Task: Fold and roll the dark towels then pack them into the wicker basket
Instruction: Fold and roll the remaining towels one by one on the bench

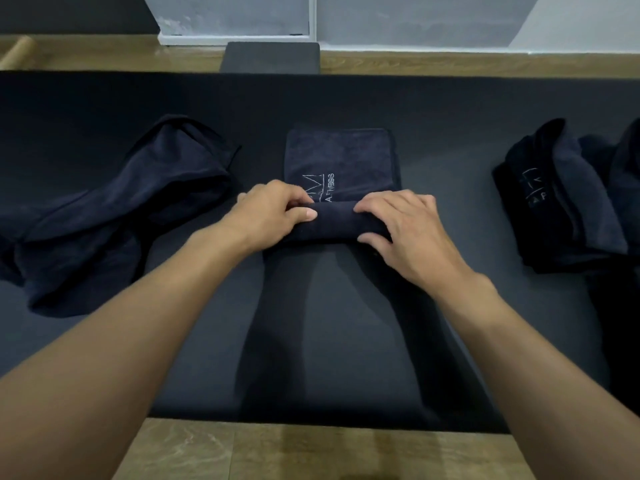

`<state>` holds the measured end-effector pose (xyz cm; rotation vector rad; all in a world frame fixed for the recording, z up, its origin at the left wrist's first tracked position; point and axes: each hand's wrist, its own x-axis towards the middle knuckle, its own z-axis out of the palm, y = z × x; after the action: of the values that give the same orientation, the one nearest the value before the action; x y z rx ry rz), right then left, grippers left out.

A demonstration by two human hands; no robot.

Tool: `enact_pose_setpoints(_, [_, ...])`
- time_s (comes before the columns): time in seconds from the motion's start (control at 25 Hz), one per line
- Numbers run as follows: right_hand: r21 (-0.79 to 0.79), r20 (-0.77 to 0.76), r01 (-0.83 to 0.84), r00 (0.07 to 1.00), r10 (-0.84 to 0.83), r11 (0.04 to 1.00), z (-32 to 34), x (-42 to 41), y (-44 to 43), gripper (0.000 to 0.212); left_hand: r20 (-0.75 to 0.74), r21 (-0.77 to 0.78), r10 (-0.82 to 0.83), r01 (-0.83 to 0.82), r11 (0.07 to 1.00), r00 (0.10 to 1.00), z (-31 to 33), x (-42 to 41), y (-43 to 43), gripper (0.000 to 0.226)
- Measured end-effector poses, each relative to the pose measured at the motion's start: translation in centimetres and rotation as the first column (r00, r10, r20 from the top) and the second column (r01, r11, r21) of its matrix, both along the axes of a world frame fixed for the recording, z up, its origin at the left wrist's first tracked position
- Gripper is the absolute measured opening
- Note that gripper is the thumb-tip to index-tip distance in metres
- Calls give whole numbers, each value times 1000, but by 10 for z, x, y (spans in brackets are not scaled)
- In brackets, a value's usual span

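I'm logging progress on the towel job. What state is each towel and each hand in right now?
middle towel: folded into a strip, near end rolled up, far part flat with the logo showing.
left towel: unfolded, crumpled in a heap.
right towels: loosely folded, piled, not rolled.
left hand: grips the roll's left end.
right hand: grips the roll's right end.

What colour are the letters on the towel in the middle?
Whitish-grey letters on the navy towel; head view shows them best.
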<state>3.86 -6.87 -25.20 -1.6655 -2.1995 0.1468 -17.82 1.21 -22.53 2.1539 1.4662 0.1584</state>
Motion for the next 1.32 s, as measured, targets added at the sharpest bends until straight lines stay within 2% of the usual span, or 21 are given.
enact_pose_setpoints(0.04, [-29,10,18,1000,-18,999,3,0,5,34,-66,214,-34,48,976,997,-3,1,-9,25])
enact_pose_setpoints(0.08, [-71,20,39,999,-37,997,7,0,11,31,-165,413,-92,154,898,982,-6,2,-17,32])
enact_pose_setpoints(0.12, [-117,8,53,999,-53,992,11,-1,19,29,-256,504,-153,267,821,954,-9,2,-23,41])
enact_pose_setpoints(0.2, [-234,-60,52,996,-68,971,18,-1,31,26,-297,418,-223,336,844,929,-7,3,-23,51])
enact_pose_setpoints(0.28, [-345,-138,40,986,-92,938,25,2,43,22,-138,212,-188,214,953,973,-6,5,-6,43])
enact_pose_setpoints(0.36, [-484,-174,25,977,-125,875,36,4,57,20,15,25,-85,84,996,996,-4,10,10,34])
enact_pose_setpoints(0.4, [-533,-178,18,975,-133,846,39,5,63,19,24,39,-47,46,998,999,-5,13,12,32])
enact_pose_setpoints(0.44, [-539,-171,22,976,-135,842,41,4,68,18,-9,174,-55,56,983,998,-8,15,9,31])
enact_pose_setpoints(0.48, [-517,-155,39,978,-139,855,40,3,71,17,-66,387,-89,107,916,994,-12,15,2,32])
enact_pose_setpoints(0.56, [-359,-86,103,986,-143,928,33,-4,69,12,-228,599,-154,263,757,961,-23,10,-13,44])
enact_pose_setpoints(0.64, [-79,11,124,992,-123,989,19,-11,52,12,-335,606,-170,350,714,927,-30,5,-17,60])
enact_pose_setpoints(0.72, [42,15,61,998,-62,997,8,-12,33,23,-339,551,-167,340,762,926,-31,9,-12,53])
enact_pose_setpoints(0.84, [-65,56,9,998,-6,998,5,-6,24,48,-141,288,-212,245,926,967,-14,16,8,40])
enact_pose_setpoints(0.92, [-151,51,22,999,-15,988,13,-3,34,45,-39,27,-189,190,981,981,0,16,24,38])
enact_pose_setpoints(0.96, [-199,13,25,1000,-22,980,20,-2,41,39,-54,-22,-189,188,982,981,6,16,27,39])
enact_pose_setpoints(1.0, [-259,-40,20,999,-31,966,25,0,48,35,-114,11,-213,216,976,970,7,17,25,41])
enact_pose_setpoints(1.04, [-324,-93,16,994,-49,946,30,2,54,32,-202,152,-239,272,950,950,3,17,18,45])
enact_pose_setpoints(1.12, [-441,-187,8,977,-100,897,36,7,71,29,-320,489,-236,373,789,918,-9,16,0,58])
enact_pose_setpoints(1.16, [-478,-222,-5,968,-116,879,37,7,80,27,-346,551,-229,394,735,910,-13,15,-5,62])
enact_pose_setpoints(1.24, [-432,-210,31,969,-134,901,31,1,90,21,-333,512,-192,348,786,923,-19,19,0,58])
enact_pose_setpoints(1.32, [-146,-91,118,987,-132,982,21,-9,82,22,-221,362,-164,237,901,961,-12,27,17,46])
